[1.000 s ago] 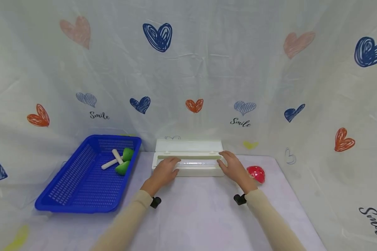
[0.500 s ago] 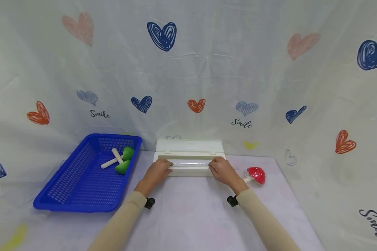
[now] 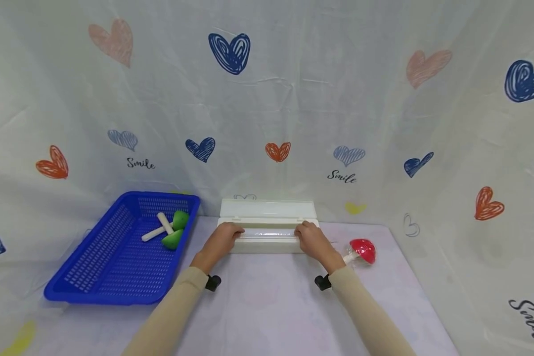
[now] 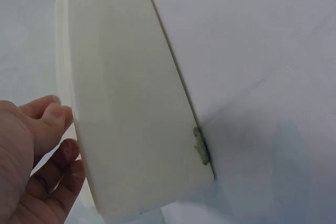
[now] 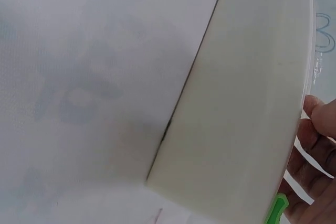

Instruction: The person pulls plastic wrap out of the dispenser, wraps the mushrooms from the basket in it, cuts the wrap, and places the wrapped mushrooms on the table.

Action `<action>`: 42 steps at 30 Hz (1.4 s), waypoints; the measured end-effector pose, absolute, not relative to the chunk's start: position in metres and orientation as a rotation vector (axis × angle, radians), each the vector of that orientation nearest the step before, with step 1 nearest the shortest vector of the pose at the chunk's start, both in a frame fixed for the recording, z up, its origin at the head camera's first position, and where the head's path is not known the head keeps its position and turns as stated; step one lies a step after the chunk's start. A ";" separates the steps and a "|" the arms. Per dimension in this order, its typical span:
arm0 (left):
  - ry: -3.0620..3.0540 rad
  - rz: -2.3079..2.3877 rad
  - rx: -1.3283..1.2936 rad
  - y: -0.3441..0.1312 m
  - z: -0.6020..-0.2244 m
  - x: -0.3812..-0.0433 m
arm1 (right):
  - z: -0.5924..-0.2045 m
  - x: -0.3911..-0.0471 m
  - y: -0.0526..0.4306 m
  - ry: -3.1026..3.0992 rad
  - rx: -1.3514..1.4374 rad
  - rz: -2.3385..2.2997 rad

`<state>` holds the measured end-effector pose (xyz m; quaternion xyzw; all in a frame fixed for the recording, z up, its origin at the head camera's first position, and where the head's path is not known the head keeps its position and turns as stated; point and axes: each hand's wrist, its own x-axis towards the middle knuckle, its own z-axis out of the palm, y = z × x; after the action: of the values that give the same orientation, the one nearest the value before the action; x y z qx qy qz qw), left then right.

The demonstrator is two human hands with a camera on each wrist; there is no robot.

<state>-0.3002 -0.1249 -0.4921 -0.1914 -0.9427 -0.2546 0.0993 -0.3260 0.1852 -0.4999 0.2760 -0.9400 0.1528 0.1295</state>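
A white cling film dispenser box (image 3: 267, 246) stands near the back of the table, its lid (image 3: 267, 208) raised. Clear cling film (image 3: 269, 233) stretches along its opening between both hands. At the left end, my left hand (image 3: 222, 241) pinches the film; in the left wrist view its thumb and forefinger meet at the box's upper edge, the other fingers curled below. My right hand (image 3: 315, 242) pinches the film near the other end. Beside its fingers, in the right wrist view, a green slider (image 5: 276, 211) sits on the box edge. The roll's ends are hidden behind the hands.
To the left, a blue plastic basket (image 3: 102, 291) holds two green-capped toy mushrooms (image 3: 172, 239) with white stems. A red-capped mushroom (image 3: 362, 250) in clear wrapping lies right of the right wrist. A heart-printed curtain (image 3: 267, 99) hangs behind the table.
The right hand has come left from the box's right end, and the left hand has shifted slightly left. Both sets of fingers have closed onto the film. The red mushroom's stem now shows.
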 end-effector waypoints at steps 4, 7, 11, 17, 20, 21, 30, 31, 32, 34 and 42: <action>-2.793 -0.797 -0.533 -0.122 -0.492 -0.303 | -0.498 -0.327 0.184 -2.743 0.789 0.515; -2.775 -0.822 -0.473 -0.121 -0.495 -0.304 | -0.499 -0.328 0.183 -2.754 0.792 0.548; -2.689 -0.791 -0.434 -0.120 -0.500 -0.302 | -0.501 -0.330 0.182 -2.746 0.752 0.584; -2.638 -0.672 -0.445 -0.122 -0.502 -0.298 | -0.501 -0.332 0.184 -2.719 0.711 0.587; -2.634 -0.707 -0.461 -0.123 -0.501 -0.298 | -0.501 -0.332 0.185 -2.688 0.719 0.621; -2.634 -0.733 -0.463 -0.124 -0.501 -0.298 | -0.500 -0.332 0.186 -2.676 0.721 0.633; -2.754 -0.881 -0.460 -0.124 -0.497 -0.302 | -0.493 -0.330 0.187 -2.648 0.714 0.677; -2.756 -0.873 -0.458 -0.124 -0.497 -0.302 | -0.492 -0.329 0.187 -2.648 0.713 0.682; -2.744 -0.865 -0.458 -0.124 -0.499 -0.301 | -0.492 -0.329 0.187 -2.648 0.716 0.683; -2.690 -0.841 -0.463 -0.125 -0.500 -0.300 | -0.491 -0.327 0.187 -2.644 0.721 0.683; -2.601 -0.790 -0.469 -0.126 -0.498 -0.292 | -0.488 -0.319 0.191 -2.643 0.710 0.725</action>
<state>-0.2923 -0.1259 -0.4982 -0.1671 -0.9256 -0.2811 0.1906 -0.3188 0.1906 -0.4883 0.2479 -0.9223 0.2529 0.1547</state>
